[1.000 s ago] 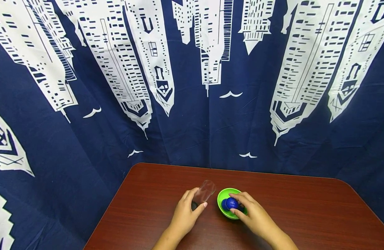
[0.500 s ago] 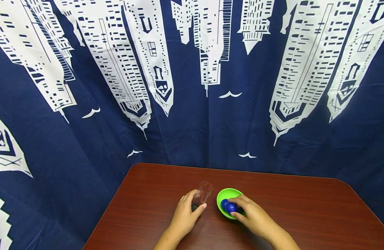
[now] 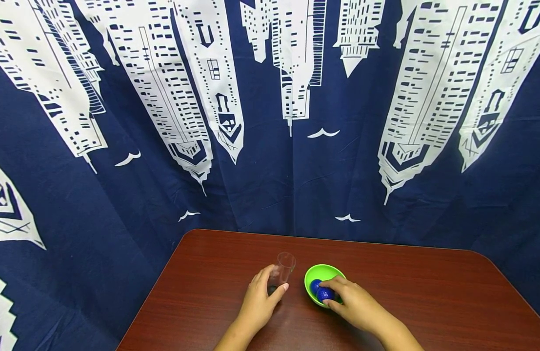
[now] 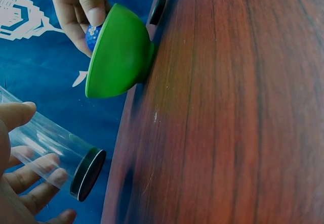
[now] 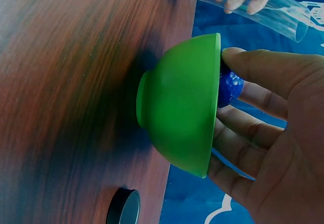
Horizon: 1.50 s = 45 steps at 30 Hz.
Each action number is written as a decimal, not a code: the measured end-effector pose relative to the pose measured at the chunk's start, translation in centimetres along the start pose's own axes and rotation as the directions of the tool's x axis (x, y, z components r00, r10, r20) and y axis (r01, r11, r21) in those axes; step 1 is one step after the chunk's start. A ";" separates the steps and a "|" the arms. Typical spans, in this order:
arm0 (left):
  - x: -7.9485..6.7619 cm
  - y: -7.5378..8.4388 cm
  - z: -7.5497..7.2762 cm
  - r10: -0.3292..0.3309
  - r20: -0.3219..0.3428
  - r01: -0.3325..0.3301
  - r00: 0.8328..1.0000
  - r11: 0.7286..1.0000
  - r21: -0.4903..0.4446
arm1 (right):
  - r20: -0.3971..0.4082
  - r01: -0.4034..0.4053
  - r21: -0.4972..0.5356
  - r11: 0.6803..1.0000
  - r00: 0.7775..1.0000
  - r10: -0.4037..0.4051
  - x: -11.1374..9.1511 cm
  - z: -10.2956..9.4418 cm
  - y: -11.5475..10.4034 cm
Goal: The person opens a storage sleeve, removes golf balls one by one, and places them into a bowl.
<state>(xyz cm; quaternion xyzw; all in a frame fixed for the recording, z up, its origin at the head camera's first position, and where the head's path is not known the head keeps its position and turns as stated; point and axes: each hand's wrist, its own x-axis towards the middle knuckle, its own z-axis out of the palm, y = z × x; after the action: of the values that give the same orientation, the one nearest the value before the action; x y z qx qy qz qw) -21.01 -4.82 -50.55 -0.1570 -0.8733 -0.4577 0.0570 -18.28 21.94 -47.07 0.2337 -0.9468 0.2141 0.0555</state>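
My left hand holds a clear tube with thumb and fingers around it. The tube stands nearly upright, its top open and a black cap at its base, close over the table. To its right sits a green bowl on the table. My right hand reaches over the bowl's near right rim and pinches a blue dimpled ball between thumb and fingers. Another blue ball lies in the bowl beside it. The right wrist view shows the pinched ball sticking up partly above the rim.
A loose black cap lies on the table beyond the bowl's right side, hidden by my right hand in the head view. The brown wooden table has rounded far corners. Behind it hangs a dark blue curtain with white buildings.
My left hand has turned the tube from a rightward tilt to nearly upright and shifted slightly left. My right hand has lowered its ball a little toward the bowl's near side.
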 end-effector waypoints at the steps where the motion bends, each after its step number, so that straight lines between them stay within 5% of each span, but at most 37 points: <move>1: 0.0 0.0 0.0 -0.001 0.000 0.001 1.000 1.000 0.000 | 0.004 -0.004 -0.003 1.000 1.000 0.004 0.0 0.0 0.0; 15: 0.3 -0.3 0.1 -0.012 -0.004 0.012 1.000 1.000 -0.019 | -0.036 0.045 -0.018 0.999 0.998 -0.046 0.4 0.5 0.1; 45: 0.5 -1.2 0.7 -0.059 0.064 0.066 0.996 0.990 -0.125 | -0.085 -0.021 -0.028 0.999 0.996 0.018 0.2 1.0 0.0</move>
<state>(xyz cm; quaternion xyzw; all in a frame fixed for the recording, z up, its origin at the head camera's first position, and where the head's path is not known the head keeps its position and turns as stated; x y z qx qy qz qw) -21.84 -4.78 -51.80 -0.1466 -0.8482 -0.5090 0.0062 -18.47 21.37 -47.93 0.2142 -0.9488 0.2108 0.0971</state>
